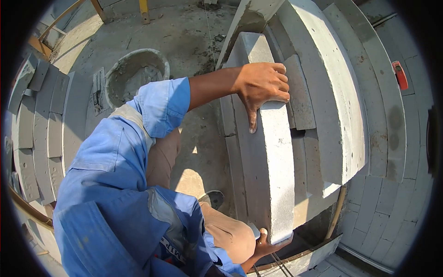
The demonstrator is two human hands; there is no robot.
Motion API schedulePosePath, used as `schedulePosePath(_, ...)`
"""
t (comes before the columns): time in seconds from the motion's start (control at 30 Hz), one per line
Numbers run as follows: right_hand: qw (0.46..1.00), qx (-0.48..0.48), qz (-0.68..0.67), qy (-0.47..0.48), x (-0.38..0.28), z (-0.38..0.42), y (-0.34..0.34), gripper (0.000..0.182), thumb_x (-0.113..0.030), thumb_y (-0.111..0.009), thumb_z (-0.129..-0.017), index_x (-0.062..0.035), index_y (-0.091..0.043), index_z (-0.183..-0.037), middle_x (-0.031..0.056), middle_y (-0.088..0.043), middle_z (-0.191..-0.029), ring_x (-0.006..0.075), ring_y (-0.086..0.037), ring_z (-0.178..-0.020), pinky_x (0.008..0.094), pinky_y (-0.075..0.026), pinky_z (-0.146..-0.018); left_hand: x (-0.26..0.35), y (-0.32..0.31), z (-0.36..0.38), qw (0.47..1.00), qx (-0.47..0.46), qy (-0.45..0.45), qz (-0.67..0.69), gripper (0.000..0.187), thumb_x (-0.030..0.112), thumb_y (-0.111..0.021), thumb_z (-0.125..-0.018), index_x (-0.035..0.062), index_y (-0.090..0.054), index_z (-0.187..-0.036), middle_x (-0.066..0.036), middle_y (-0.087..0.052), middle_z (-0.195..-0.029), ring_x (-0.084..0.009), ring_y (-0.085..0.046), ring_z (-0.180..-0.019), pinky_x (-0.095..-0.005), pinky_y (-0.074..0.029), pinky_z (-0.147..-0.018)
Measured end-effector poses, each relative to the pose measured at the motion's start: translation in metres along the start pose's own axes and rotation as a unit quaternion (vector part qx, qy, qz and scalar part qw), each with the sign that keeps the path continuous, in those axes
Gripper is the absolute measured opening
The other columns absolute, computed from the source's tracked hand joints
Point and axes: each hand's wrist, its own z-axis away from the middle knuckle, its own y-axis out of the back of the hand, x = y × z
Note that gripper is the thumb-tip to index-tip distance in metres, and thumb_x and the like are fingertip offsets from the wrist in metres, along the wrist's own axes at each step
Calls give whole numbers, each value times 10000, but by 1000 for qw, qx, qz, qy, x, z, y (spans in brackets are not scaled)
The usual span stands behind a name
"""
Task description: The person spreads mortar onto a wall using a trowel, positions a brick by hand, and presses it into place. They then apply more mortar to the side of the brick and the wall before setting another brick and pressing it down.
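A long grey concrete block [270, 157] stands tilted on end in front of me, next to other grey blocks. My left hand [262, 87] reaches across from a blue sleeve and grips the block's upper part, fingers over its right side and thumb pointing down its face. My right hand [267, 243] holds the block's lower near end from underneath, with a thumb showing against its face. My knee in tan trousers [230, 233] is just left of that end.
A round bucket of mortar [136, 74] sits on the concrete floor at upper left, a flat metal tool [98, 87] beside it. Stacked blocks [44, 124] lie at far left. A curved block wall [350, 92] rises right, with a red-orange tool [400, 75] on it.
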Motion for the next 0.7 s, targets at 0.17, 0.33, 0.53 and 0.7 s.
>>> schedulePosePath(0.17,1000,-2,2,0,-6,-3,-4,1195,-788,-827,-623,38,-418,-1383,179,-512,-1215,361,-545,-1181,509,-440,-974,-2,3,2,1000,-8,11,7,1197,890,-808,-312,85,-690,-1189,-92,-718,-1124,-258,-662,-1139,-440,-352,-1164)
schedulePosePath(0.33,1000,5,-2,4,-9,-6,-11,1175,-757,-848,-623,43,-425,-1373,168,-507,-1201,362,-537,-1173,514,-431,-969,-9,-1,4,1000,-2,10,7,1200,882,-815,-321,82,-685,-1205,-96,-713,-1134,-257,-653,-1160,-447,-341,-1183)
schedulePosePath(0.53,1000,2,-13,-17,-16,-5,-14,1188,-770,-834,-630,45,-412,-1385,173,-499,-1212,365,-526,-1188,530,-419,-987,-13,2,6,1000,2,7,10,1195,881,-814,-328,83,-684,-1209,-87,-705,-1142,-256,-645,-1174,-442,-355,-1176)
schedulePosePath(0.7,1000,11,-19,4,-6,-4,-16,1197,-746,-856,-626,45,-398,-1400,171,-501,-1214,363,-527,-1190,524,-421,-990,-15,2,6,1000,0,5,21,1170,878,-813,-335,90,-686,-1191,-74,-704,-1120,-253,-648,-1149,-440,-379,-1156)
